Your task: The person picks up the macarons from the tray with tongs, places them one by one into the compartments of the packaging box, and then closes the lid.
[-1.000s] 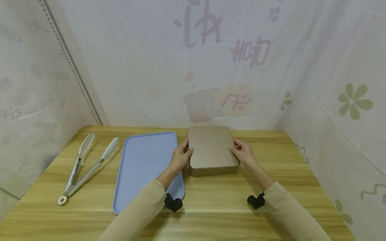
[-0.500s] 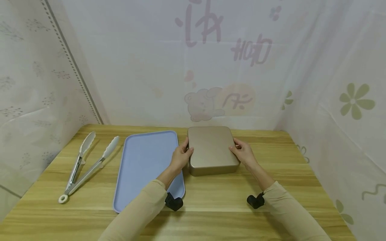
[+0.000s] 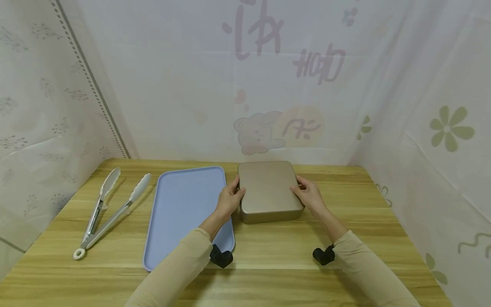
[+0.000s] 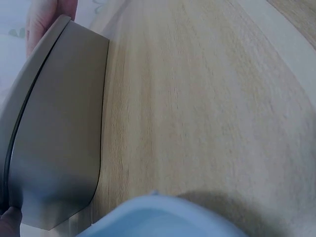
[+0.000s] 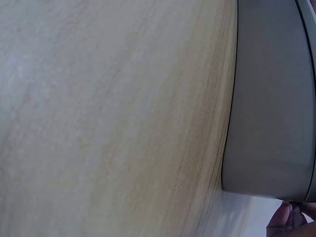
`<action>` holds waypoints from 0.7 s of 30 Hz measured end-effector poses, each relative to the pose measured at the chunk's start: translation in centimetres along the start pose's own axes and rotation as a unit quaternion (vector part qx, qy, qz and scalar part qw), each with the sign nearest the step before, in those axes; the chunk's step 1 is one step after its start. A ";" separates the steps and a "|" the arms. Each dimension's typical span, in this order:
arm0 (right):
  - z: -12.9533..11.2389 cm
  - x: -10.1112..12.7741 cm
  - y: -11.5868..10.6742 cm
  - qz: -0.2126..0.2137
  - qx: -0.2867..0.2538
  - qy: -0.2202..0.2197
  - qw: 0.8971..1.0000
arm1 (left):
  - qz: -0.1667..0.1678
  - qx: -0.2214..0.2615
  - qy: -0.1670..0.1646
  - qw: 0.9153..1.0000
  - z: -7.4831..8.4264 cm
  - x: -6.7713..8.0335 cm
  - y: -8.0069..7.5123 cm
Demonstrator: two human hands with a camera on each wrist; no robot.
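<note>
A square, gold-brown metal tin (image 3: 270, 187) with rounded corners rests on the table, lid up. My left hand (image 3: 229, 200) grips its left side, thumb on the top edge and fingers down the side wall. On the opposite side my right hand (image 3: 310, 196) pinches the lid edge in the same way, thumb on top. Both wrist views show a thin dark seam between the lid and the body of the tin (image 4: 61, 113). In the right wrist view the side wall of the tin (image 5: 271, 98) stands flat on the wood.
Left of the tin lies a pale blue rectangular tray (image 3: 184, 204), partly under my left forearm. Farther left are spread tongs (image 3: 101, 217) with white scalloped tips. Printed curtains (image 3: 184, 106) rise behind and beside the wooden table (image 3: 360, 213).
</note>
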State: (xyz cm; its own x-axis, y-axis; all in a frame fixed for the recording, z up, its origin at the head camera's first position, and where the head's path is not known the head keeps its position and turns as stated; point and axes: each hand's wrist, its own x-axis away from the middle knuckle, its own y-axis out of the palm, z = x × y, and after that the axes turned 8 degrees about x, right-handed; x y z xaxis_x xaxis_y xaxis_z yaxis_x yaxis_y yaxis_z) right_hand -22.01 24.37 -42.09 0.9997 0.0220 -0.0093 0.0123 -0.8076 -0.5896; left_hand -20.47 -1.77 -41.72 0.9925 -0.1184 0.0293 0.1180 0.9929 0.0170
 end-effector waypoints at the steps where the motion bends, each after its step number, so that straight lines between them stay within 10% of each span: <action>1: 0.0 0.0 0.0 0.001 0.001 0.001 1.000 | 0.001 0.000 0.000 1.000 0.0 0.0 0.0; 21: -0.7 0.3 0.2 0.012 0.014 0.021 1.000 | 0.016 -0.011 -0.009 1.000 0.2 -0.2 0.0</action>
State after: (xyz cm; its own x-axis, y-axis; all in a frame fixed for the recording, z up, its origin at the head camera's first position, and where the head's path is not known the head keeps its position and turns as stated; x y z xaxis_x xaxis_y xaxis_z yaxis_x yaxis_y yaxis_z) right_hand -21.72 23.81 -41.59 0.9997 -0.0230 0.0095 -0.0124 -0.7908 -0.6119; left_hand -20.63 -1.79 -41.52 0.9952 -0.0864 0.0466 0.0868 0.9962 -0.0068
